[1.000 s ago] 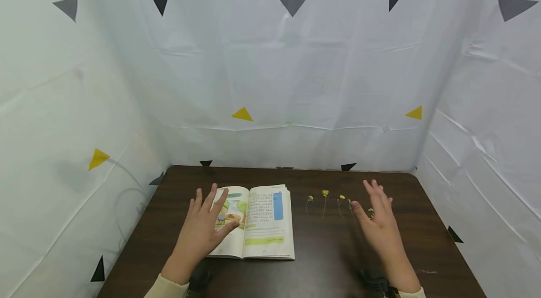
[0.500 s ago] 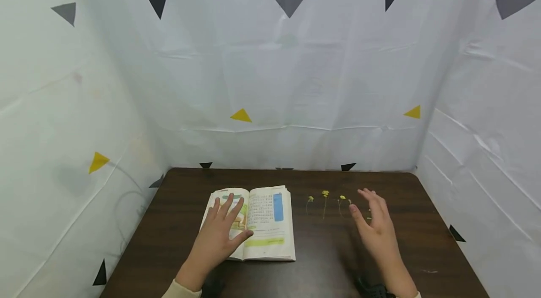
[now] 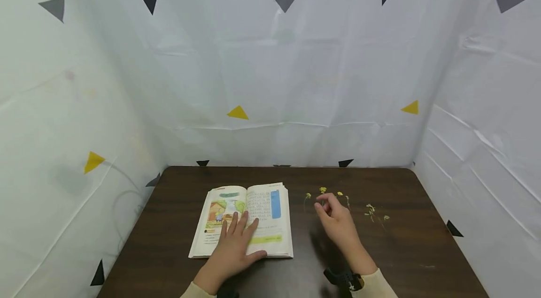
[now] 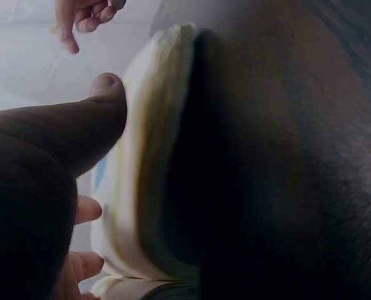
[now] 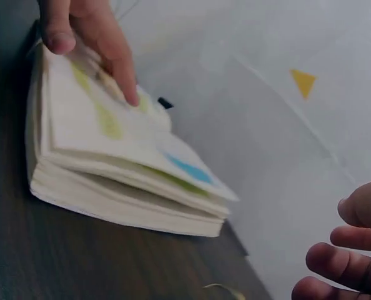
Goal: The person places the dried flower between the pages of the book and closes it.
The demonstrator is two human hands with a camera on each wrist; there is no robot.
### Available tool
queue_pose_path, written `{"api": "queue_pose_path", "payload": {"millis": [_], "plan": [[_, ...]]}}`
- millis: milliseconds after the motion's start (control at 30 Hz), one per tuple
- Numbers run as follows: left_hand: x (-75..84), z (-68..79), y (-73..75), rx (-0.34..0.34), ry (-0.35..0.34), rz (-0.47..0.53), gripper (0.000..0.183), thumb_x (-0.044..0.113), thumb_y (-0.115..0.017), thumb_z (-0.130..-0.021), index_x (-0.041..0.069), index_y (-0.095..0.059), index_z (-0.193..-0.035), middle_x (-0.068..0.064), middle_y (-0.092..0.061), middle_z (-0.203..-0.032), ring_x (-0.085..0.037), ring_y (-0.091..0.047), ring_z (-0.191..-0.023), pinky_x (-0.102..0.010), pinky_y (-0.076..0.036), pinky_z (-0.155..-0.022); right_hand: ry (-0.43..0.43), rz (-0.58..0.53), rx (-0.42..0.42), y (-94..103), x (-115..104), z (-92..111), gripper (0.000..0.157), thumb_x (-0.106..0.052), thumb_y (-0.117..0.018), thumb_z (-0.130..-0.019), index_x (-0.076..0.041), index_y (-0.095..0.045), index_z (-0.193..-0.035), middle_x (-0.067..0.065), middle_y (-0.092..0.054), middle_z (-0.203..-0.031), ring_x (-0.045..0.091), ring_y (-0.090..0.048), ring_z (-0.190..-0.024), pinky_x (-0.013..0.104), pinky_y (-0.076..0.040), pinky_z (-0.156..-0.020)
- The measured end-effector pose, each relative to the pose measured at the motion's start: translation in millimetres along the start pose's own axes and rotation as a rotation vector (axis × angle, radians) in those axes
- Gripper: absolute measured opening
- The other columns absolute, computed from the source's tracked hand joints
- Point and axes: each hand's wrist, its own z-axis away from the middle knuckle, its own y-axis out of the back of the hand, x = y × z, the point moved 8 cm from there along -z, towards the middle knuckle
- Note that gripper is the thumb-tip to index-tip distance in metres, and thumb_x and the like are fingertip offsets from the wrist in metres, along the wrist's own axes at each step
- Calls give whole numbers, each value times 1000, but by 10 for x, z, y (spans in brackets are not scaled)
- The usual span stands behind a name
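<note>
An open book [image 3: 266, 211] with a coloured picture on its left page lies on the dark table. My left hand [image 3: 232, 251] rests on its lower middle, fingers spread across both pages. In the left wrist view the thumb [image 4: 104, 109] shows beside the book's thick page edge [image 4: 154, 137]. My right hand [image 3: 340, 227], to the right of the book, has its fingers loosely bent and holds nothing visible. It is nearest to a row of small yellow flowers on thin stems, such as this flower [image 3: 323, 190], and partly covers some stems.
Further right on the table lie more thin flower sprigs [image 3: 370, 210]. A black strap [image 3: 338, 278] circles the right wrist. White sheeting [image 3: 287, 77] with black, grey and yellow triangles encloses the table [image 3: 422, 241] at the back and sides.
My left hand has moved right and down onto the book. The right hand has moved left from the right-hand sprigs towards the flower row, its fingers now more bent.
</note>
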Motion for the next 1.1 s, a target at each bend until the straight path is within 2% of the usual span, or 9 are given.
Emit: {"api": "queue_pose_path", "payload": {"millis": [167,367,500,633,933,1100], "plan": [[-21,11,-116,9,11,-55,97,78,-65,-94,21,-43,-169,-22,-23,-181,-50,-12,-169,-78,-11,-130,-37,-16,-40,-322,156,-96,19,-23,-71,-107,-15,-69,-125,-2,-56,-78,10,-48,-60,27,-41,-59],[-124,-28,-242,-73,6,-37,104,79,-64,-94,24,-29,-174,-16,-12,-185,-47,-1,-171,-79,-5,-129,-105,44,-225,-670,462,-113,49,-22,-69,-108,-11,-49,-151,-2,-57,-79,12,-50,-58,29,-41,-56],[-196,-129,-209,-106,5,23,103,79,-64,-95,27,-27,-175,-11,-9,-186,-45,4,-171,-78,1,-130,-171,2,-277,-708,579,-111,54,-22,-68,-108,-13,-44,-156,0,-57,-83,14,-47,-51,32,-43,-48],[-241,-137,-189,-139,27,55,100,80,-62,-95,29,-28,-175,-9,-8,-186,-43,7,-172,-77,4,-130,-211,-18,-324,-756,609,-101,53,-22,-68,-108,-17,-47,-157,1,-58,-86,16,-46,-44,34,-44,-42],[-232,-143,-147,-123,20,80,94,74,-62,-99,29,-29,-174,-8,-7,-186,-43,8,-172,-75,7,-130,-89,225,-364,-785,420,-88,58,-28,-74,-104,-16,-51,-156,-2,-60,-72,15,-53,-58,34,-43,-56],[-217,-133,-162,-139,25,85,94,74,-63,-98,29,-29,-174,-9,-8,-186,-43,8,-172,-76,6,-130,-75,259,-387,-774,383,-73,65,-28,-74,-104,-11,-47,-160,-3,-60,-72,14,-54,-60,34,-43,-58]]}}
